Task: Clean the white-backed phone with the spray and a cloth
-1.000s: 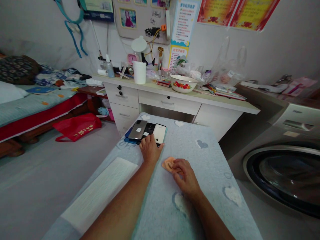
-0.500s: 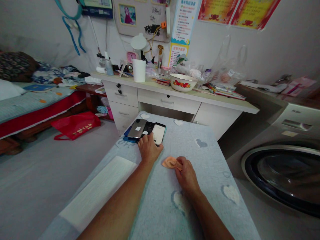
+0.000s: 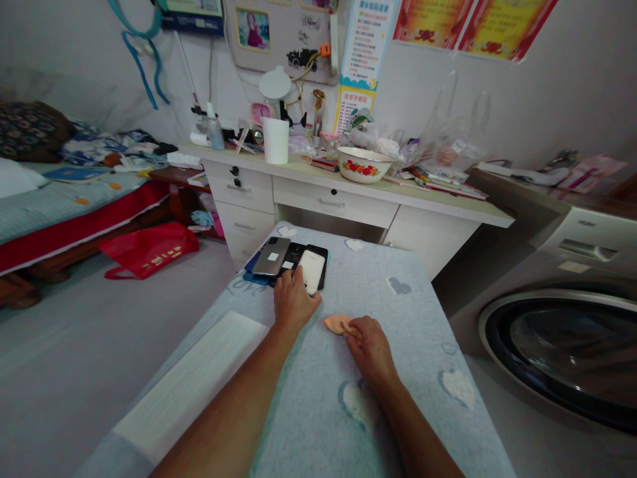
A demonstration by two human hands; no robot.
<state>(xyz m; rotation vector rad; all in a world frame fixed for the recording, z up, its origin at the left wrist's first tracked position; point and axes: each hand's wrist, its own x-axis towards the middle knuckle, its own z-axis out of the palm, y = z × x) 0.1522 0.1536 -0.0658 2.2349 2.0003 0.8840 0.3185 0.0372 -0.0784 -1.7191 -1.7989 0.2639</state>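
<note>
My left hand has its thumb and fingers closed around the lower end of a white phone. The white phone lies at a slight tilt over a dark phone at the far end of the covered table. Left of it, a grey phone with a white sticker rests on other dark and blue phones. In my right hand a small orange cloth is pinched, low against the tabletop. Part of the cloth is hidden by my fingers.
The table wears a light blue cover with hearts. A pale flat strip lies along its left side. Beyond stands a white desk with a floral bowl and a white cup. A washing machine is at right.
The white phone has shifted slightly down and left and turned a little in my left hand, baring more of the dark phone. My right hand and the orange cloth have barely moved.
</note>
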